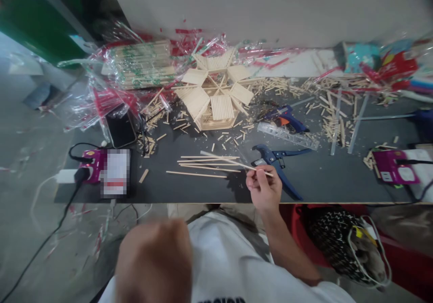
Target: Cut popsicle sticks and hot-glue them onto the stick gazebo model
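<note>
My right hand point(266, 189) is closed in a pinch on a thin wooden stick point(233, 161), which slants up and to the left from the fingers. Several more thin wooden sticks point(196, 174) lie on the dark table just left of this hand. Beside its fingertips rests a blue pipe cutter point(279, 161) with its handles spread. My left hand point(154, 258) is raised close to the camera as a large blurred shape, its fingers not discernible. Farther back stands a six-sided model made of wooden sticks point(222, 107), with flap-like panels around an open middle.
Behind the cutter lie a blue glue gun point(291, 119) and a clear ruler point(287, 136). Wood offcuts point(277, 85) and plastic wrapping point(101, 93) litter the back. A phone point(119, 127) and purple power strips point(389, 167) with cables point(64, 217) occupy the sides.
</note>
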Available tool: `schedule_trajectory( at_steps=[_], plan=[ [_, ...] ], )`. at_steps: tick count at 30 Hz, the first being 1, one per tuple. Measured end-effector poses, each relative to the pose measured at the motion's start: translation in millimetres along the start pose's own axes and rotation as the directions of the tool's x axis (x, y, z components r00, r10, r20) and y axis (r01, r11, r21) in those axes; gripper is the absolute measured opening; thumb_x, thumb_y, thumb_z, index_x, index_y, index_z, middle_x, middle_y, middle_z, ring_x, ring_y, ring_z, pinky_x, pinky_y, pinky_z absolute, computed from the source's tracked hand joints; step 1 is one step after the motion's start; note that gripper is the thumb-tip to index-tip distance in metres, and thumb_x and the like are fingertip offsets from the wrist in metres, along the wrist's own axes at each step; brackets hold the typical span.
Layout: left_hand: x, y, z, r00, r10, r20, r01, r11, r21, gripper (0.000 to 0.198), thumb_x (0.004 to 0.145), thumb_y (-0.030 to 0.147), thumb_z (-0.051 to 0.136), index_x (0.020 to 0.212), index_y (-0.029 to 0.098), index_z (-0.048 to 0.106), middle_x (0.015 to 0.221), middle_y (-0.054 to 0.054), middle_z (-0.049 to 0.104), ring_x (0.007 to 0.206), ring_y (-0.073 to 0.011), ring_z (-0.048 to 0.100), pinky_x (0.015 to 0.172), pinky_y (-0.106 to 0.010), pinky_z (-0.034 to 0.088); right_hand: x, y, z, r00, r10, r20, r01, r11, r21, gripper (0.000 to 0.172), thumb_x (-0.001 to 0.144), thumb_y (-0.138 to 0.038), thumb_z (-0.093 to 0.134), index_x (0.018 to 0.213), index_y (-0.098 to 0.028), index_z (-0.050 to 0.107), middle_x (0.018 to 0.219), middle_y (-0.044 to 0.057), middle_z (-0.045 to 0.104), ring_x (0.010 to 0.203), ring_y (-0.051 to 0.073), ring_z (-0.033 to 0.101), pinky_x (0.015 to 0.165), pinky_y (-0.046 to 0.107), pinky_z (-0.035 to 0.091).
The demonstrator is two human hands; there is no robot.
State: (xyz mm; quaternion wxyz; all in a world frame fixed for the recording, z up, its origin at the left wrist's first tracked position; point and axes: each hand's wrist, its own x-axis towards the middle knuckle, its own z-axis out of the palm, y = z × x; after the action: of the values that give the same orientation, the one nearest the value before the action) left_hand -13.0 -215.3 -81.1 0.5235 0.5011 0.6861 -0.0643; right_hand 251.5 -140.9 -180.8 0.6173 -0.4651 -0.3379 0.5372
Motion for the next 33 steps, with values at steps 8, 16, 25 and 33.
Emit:
schedule_trajectory(
  at_steps=[8, 16, 25, 33],
  plan=[
    [82, 84, -10.7, 0.719, 0.466, -0.516, -0.631, 0.748, -0.205, 0.046, 0.104, 0.057, 0.043, 0.113, 0.017, 0.065, 0.111, -0.010, 0.077, 0.081, -0.0148, 0.068, 0.078, -0.027, 0.051, -21, 8, 25, 0.984, 0.143, 0.110, -0.139, 0.989, -0.044, 0.032, 0.092, -0.047, 0.075, 0.088, -0.022, 0.055, 0.081, 0.002, 0.077, 0.052, 0.009, 0.062, 0.045, 0.020, 0.048],
    [117, 113, -23.3, 0.754, 0.413, -0.511, -0.650, 0.358, -0.671, 0.054, 0.089, 0.072, 0.062, 0.084, 0.019, 0.060, 0.051, 0.008, 0.046, 0.041, -0.0083, 0.049, 0.044, -0.020, 0.039, -12, -2, 34, 0.953, 0.154, 0.259, -0.068, 0.948, -0.312, 0.025, 0.092, -0.045, 0.073, 0.087, -0.020, 0.068, 0.084, 0.007, 0.079, 0.074, 0.018, 0.075, 0.070, 0.030, 0.060],
    [136, 137, -28.0, 0.851, 0.229, -0.472, -0.518, 0.225, -0.825, 0.035, 0.102, 0.045, 0.059, 0.081, 0.017, 0.058, 0.051, 0.012, 0.029, 0.036, -0.0011, 0.019, 0.037, -0.014, 0.015, 88, -81, 58, 0.781, -0.387, 0.490, 0.620, 0.571, -0.538, 0.010, 0.097, -0.024, 0.062, 0.096, -0.021, 0.071, 0.093, 0.004, 0.075, 0.082, 0.017, 0.069, 0.078, 0.032, 0.055],
    [134, 147, -31.9, 0.883, 0.198, -0.425, -0.464, 0.240, -0.853, 0.031, 0.110, 0.034, 0.042, 0.084, 0.019, 0.053, 0.047, 0.012, 0.032, 0.032, -0.0023, 0.020, 0.034, -0.015, 0.015, 173, -75, 110, 0.642, -0.297, 0.707, 0.766, 0.297, -0.570, 0.009, 0.092, -0.015, 0.064, 0.094, -0.018, 0.073, 0.098, 0.008, 0.075, 0.099, 0.025, 0.068, 0.095, 0.042, 0.051]
  ],
)
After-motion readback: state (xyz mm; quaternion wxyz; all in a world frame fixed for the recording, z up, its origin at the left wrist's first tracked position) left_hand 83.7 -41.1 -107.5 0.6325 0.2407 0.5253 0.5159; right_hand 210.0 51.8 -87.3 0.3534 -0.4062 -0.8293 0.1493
